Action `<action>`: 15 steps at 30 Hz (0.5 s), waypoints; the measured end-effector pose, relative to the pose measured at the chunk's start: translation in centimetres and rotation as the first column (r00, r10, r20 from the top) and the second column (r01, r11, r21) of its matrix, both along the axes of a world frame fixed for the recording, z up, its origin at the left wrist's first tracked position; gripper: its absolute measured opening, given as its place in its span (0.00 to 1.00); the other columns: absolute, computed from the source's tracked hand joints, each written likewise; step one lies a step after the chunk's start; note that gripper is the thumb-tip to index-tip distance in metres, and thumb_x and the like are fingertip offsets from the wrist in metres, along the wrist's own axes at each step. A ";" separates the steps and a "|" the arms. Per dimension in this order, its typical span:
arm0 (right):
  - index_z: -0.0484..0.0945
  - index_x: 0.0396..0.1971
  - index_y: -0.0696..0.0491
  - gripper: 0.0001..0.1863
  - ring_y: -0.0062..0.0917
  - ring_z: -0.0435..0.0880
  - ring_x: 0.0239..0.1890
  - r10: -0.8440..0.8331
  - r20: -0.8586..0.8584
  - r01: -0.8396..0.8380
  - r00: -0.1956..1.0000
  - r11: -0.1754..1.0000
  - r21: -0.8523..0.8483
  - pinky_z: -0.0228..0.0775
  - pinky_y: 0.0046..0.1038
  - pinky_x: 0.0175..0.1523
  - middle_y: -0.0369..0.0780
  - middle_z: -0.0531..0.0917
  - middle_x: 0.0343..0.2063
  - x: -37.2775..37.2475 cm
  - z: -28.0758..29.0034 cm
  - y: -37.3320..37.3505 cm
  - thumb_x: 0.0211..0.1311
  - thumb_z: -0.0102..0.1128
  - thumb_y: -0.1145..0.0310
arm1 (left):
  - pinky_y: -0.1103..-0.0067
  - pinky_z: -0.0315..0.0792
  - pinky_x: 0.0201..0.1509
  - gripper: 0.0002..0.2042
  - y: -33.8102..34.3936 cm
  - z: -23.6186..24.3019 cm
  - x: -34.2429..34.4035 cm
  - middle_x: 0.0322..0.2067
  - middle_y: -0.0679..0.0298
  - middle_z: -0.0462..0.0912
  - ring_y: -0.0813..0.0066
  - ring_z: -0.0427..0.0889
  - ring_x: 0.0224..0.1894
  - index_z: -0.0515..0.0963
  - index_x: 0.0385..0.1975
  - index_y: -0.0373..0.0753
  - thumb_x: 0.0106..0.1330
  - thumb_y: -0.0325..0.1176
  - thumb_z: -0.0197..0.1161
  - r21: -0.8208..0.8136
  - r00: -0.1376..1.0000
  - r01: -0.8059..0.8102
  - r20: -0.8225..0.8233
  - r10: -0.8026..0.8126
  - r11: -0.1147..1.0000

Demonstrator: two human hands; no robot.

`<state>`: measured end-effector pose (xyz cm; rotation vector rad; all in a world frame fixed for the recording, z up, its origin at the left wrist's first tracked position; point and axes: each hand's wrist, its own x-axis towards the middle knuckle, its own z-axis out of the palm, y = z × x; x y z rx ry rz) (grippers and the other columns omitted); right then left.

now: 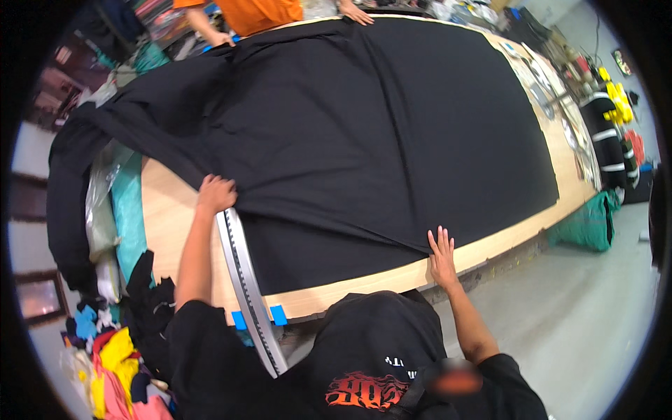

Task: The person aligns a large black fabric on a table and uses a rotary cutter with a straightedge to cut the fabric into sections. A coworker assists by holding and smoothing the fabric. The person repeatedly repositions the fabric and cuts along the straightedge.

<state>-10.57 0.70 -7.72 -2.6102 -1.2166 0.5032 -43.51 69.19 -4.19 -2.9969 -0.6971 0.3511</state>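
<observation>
A wide sheet of black fabric [315, 133] covers most of the pale wooden table [171, 203], with folds running across its middle. My left hand [218, 194] is closed on the fabric's left edge, at the upper end of a long silver metal rail [241, 262]. Dark marks run along this rail, which crosses the table's near edge between two pieces of blue tape [279, 315]. My right hand [442, 257] lies flat with fingers stretched out, at the fabric's near edge. Across the table, a co-worker in an orange shirt [259, 14] has both hands at the fabric's far edge.
More black fabric hangs over the table's left end, beside plastic wrapping [105, 203]. Colourful cloth scraps [115, 364] are heaped at lower left. Papers and flat pieces [542, 98] lie along the right end. A green sack [588, 222] stands on the floor there.
</observation>
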 end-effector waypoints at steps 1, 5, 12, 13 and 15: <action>0.53 0.90 0.42 0.47 0.48 0.39 0.92 0.009 0.008 -0.009 1.000 1.000 0.011 0.33 0.59 0.91 0.48 0.44 0.91 0.1 0.1 0.0 0.73 0.54 0.81 | 0.56 0.66 0.76 0.16 1.3 1.1 -1.9 0.50 0.55 0.93 0.52 0.86 0.61 0.89 0.45 0.41 0.69 0.42 0.60 -0.079 0.993 -0.033 -0.114 0.024 0.996; 0.53 0.90 0.42 0.48 0.48 0.39 0.92 0.032 0.009 -0.032 0.999 0.999 -0.006 0.34 0.58 0.91 0.48 0.44 0.91 0.3 0.4 0.2 0.72 0.54 0.82 | 0.58 0.67 0.77 0.19 4.3 6.3 -9.1 0.52 0.52 0.91 0.53 0.84 0.64 0.89 0.50 0.37 0.63 0.40 0.65 -0.044 0.991 -0.003 -0.133 -0.003 0.999; 0.55 0.90 0.39 0.49 0.45 0.40 0.92 0.036 -0.035 -0.039 0.999 0.995 -0.086 0.34 0.58 0.91 0.46 0.44 0.91 0.8 0.6 0.0 0.71 0.55 0.84 | 0.58 0.56 0.89 0.30 7.4 10.1 -19.5 0.60 0.52 0.88 0.54 0.80 0.71 0.89 0.58 0.40 0.56 0.47 0.82 0.212 0.864 -0.252 -0.391 0.318 0.944; 0.55 0.90 0.39 0.49 0.45 0.40 0.92 0.068 -0.004 -0.068 0.998 0.998 -0.011 0.34 0.58 0.91 0.45 0.44 0.91 0.9 0.6 -0.2 0.71 0.55 0.84 | 0.56 0.59 0.87 0.27 7.4 10.7 -21.4 0.59 0.54 0.88 0.55 0.80 0.69 0.89 0.55 0.41 0.57 0.46 0.82 0.275 0.857 -0.257 -0.378 0.350 0.926; 0.56 0.90 0.39 0.49 0.45 0.40 0.92 0.053 -0.002 -0.053 0.999 0.997 -0.053 0.35 0.57 0.91 0.45 0.44 0.91 0.8 0.4 -0.3 0.71 0.55 0.84 | 0.56 0.61 0.85 0.25 6.6 10.3 -24.0 0.57 0.54 0.89 0.55 0.81 0.68 0.89 0.54 0.42 0.58 0.45 0.81 0.312 0.843 -0.203 -0.426 0.328 0.928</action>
